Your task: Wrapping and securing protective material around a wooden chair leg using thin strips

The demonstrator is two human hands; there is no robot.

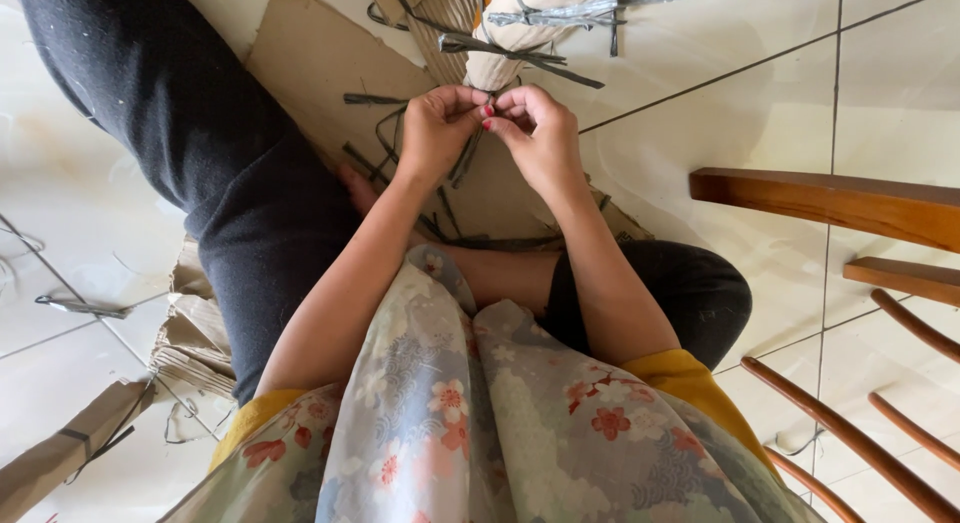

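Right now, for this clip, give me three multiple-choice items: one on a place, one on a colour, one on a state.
1. Where is the wooden chair?
A. at the right edge
B. behind the hands
C. at the left edge

2. What colour are the fingernails on the right hand?
A. blue
B. red
C. unpainted

3. How do the left hand and the right hand stand?
A. wide apart
B. flat on the floor
C. fingertips together, pinching a dark strip

Answers:
1. A, its brown rails fill the right side.
2. B, red nails show at the fingertips.
3. C, both hands meet at the strip beneath the wrapped bundle.
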